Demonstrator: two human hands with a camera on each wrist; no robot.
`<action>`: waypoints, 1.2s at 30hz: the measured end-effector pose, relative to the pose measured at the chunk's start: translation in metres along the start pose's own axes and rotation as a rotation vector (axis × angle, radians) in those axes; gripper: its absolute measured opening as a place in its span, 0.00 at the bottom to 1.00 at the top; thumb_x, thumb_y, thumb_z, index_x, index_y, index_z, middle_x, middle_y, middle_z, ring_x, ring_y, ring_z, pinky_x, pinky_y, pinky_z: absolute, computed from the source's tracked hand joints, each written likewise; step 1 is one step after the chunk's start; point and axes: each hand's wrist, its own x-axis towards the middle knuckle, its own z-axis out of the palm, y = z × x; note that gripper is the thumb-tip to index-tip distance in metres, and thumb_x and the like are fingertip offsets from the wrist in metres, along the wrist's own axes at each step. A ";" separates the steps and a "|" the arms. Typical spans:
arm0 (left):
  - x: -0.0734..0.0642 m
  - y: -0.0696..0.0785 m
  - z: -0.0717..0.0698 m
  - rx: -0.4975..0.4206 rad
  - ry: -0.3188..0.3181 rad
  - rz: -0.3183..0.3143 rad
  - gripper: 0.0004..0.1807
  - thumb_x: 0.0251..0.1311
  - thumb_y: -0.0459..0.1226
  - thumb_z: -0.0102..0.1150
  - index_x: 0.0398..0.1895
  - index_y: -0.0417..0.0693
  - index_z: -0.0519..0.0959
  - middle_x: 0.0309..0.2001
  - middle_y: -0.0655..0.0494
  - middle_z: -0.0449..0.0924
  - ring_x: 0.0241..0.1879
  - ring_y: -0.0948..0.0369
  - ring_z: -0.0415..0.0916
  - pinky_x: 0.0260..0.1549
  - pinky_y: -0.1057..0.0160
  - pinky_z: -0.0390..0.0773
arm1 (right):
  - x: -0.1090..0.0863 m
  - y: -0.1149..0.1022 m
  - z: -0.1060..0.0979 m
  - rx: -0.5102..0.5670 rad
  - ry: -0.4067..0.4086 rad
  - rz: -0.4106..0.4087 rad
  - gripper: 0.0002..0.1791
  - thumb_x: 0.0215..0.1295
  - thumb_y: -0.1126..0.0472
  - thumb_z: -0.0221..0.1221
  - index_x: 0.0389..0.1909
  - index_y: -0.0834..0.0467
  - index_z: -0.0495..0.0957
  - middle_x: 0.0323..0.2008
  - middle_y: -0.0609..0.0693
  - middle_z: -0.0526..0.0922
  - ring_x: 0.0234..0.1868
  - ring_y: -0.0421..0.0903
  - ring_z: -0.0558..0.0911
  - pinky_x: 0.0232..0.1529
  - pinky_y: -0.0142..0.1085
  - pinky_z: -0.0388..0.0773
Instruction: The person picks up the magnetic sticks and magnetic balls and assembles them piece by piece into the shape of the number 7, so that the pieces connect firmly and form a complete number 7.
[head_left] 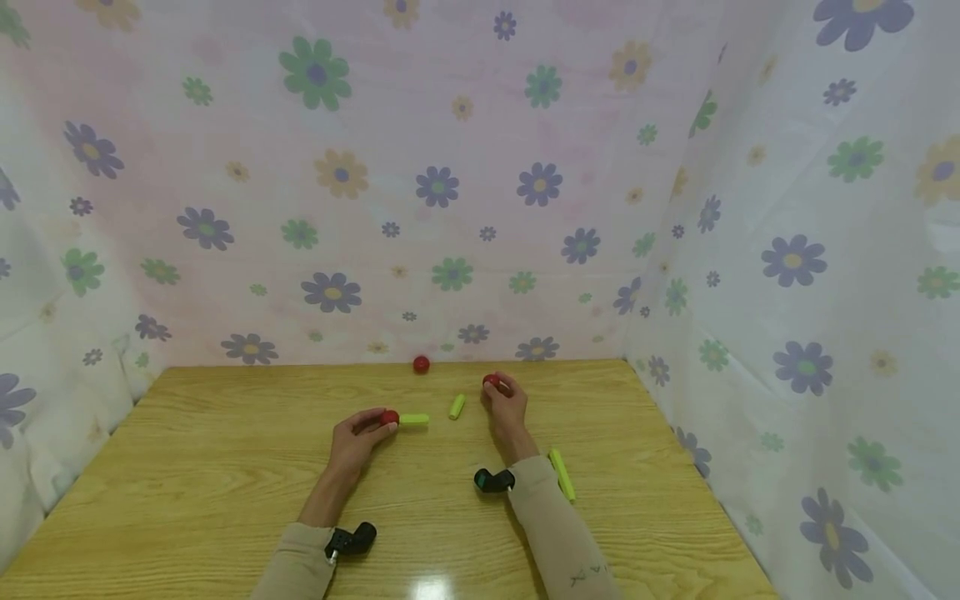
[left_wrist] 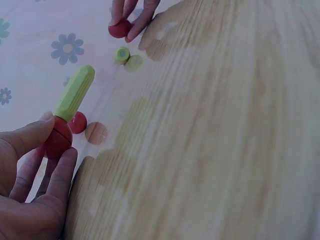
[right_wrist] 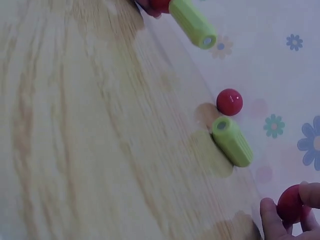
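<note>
My left hand (head_left: 354,442) pinches a red ball (left_wrist: 59,140) between thumb and fingers. From that ball a yellow-green ribbed rod (left_wrist: 76,92) sticks out, pointing right in the head view, its free end showing a grey disc in the right wrist view. Farther right, my right hand (head_left: 510,408) grips another red ball (right_wrist: 290,204) with thumb and fingertips. Between the hands lies a second yellow-green rod (head_left: 457,407) on the table, joined to nothing. A third red ball (head_left: 422,364) sits behind it at the table's back edge.
Another yellow-green rod (head_left: 562,475) lies beside the right forearm, partly covered by the sleeve. The wood-grain table (head_left: 187,483) ends at a flower-printed cloth (head_left: 480,250) along the back, with more such cloth at both sides. A black wrist camera (head_left: 352,540) sits on each sleeve.
</note>
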 end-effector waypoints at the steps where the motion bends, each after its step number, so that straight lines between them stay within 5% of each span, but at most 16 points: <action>1: 0.000 0.000 0.000 -0.002 0.006 0.005 0.27 0.60 0.31 0.72 0.61 0.32 0.77 0.60 0.34 0.77 0.47 0.66 0.81 0.42 0.74 0.81 | -0.001 -0.001 0.000 0.001 0.001 0.006 0.24 0.71 0.73 0.59 0.66 0.72 0.70 0.53 0.63 0.74 0.49 0.53 0.82 0.46 0.34 0.84; 10: 0.003 -0.003 0.000 -0.007 0.011 0.007 0.26 0.58 0.32 0.73 0.60 0.34 0.78 0.58 0.37 0.78 0.44 0.70 0.81 0.42 0.73 0.81 | -0.010 -0.005 0.004 0.044 -0.014 0.043 0.26 0.72 0.72 0.59 0.68 0.71 0.68 0.51 0.59 0.74 0.54 0.60 0.81 0.43 0.32 0.83; 23: 0.001 -0.001 0.000 -0.004 0.016 -0.019 0.26 0.59 0.32 0.73 0.60 0.34 0.78 0.58 0.38 0.78 0.44 0.69 0.80 0.42 0.74 0.81 | -0.033 -0.003 0.013 -0.063 -0.084 0.000 0.25 0.71 0.71 0.58 0.67 0.70 0.69 0.52 0.61 0.74 0.42 0.46 0.78 0.40 0.30 0.80; 36: 0.001 0.001 0.000 -0.002 0.010 -0.022 0.26 0.60 0.32 0.72 0.61 0.34 0.78 0.60 0.37 0.76 0.45 0.69 0.80 0.43 0.75 0.80 | -0.049 -0.003 0.011 -0.117 -0.180 0.000 0.22 0.76 0.69 0.53 0.67 0.70 0.67 0.55 0.63 0.74 0.46 0.46 0.81 0.49 0.36 0.83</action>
